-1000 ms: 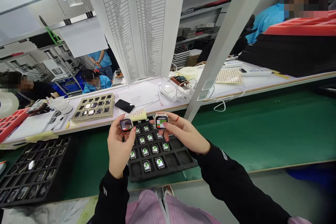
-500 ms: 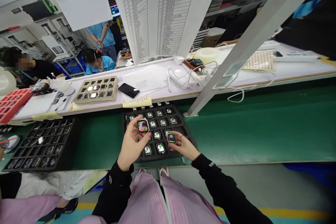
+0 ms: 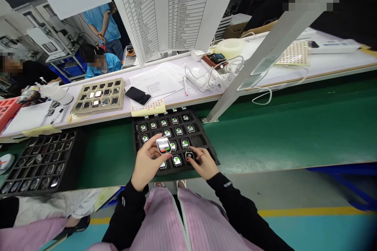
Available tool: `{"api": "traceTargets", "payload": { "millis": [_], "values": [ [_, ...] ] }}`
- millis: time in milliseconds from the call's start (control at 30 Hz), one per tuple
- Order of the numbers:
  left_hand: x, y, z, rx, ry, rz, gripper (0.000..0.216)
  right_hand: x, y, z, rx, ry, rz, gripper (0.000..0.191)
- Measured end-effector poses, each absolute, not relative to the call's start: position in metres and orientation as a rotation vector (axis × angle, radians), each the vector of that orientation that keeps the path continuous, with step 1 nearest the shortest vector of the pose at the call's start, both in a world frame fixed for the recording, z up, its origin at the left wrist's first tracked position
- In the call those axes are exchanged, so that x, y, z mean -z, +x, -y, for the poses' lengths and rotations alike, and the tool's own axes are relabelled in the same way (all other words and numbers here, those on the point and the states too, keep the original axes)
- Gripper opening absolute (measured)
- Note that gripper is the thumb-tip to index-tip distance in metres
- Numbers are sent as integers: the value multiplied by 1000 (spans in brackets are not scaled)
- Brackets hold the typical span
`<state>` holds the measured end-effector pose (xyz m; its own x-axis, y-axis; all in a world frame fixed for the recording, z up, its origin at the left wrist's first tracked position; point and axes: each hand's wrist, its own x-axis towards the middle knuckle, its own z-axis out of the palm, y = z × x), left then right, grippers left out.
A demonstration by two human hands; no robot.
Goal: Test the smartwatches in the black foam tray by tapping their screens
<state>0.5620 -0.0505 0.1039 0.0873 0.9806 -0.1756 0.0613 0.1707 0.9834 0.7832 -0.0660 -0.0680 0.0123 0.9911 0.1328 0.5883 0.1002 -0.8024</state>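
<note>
My left hand (image 3: 149,160) grips a square smartwatch (image 3: 163,145) by its edges between thumb and fingers. Its lit screen faces up, above the black foam tray (image 3: 203,140). Lower and to the right, my right hand (image 3: 204,161) has its thumb and fingers around another smartwatch (image 3: 190,157), which sits at the front right compartment of that tray. Rows of watches with green and white screens, such as one lit watch (image 3: 176,160), fill other compartments. Part of the tray's front left is hidden behind my left hand.
Another black tray of watches (image 3: 77,164) stands on the green bench at left. On the shelf behind are a beige tray (image 3: 75,114), a phone (image 3: 138,96) and white cables (image 3: 262,102). A slanted metal post (image 3: 225,106) rises beside my tray. Co-workers are at back left.
My right hand has lowered its watch into the tray's front right compartment. The left hand's watch has tilted and moved slightly right. The head view has shifted.
</note>
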Motion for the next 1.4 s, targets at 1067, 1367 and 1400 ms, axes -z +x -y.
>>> {"api": "traceTargets", "payload": {
  "millis": [1067, 1367, 1400],
  "values": [
    [-99, 577, 54, -832, 1052, -1108, 78, -78, 746, 73, -525, -956, 1686, 14],
    [-97, 577, 52, -842, 1075, -1132, 76, -77, 746, 71, -543, -962, 1669, 14],
    [-96, 577, 52, -845, 1072, -1134, 76, -77, 746, 71, -547, -963, 1669, 14]
  ]
}}
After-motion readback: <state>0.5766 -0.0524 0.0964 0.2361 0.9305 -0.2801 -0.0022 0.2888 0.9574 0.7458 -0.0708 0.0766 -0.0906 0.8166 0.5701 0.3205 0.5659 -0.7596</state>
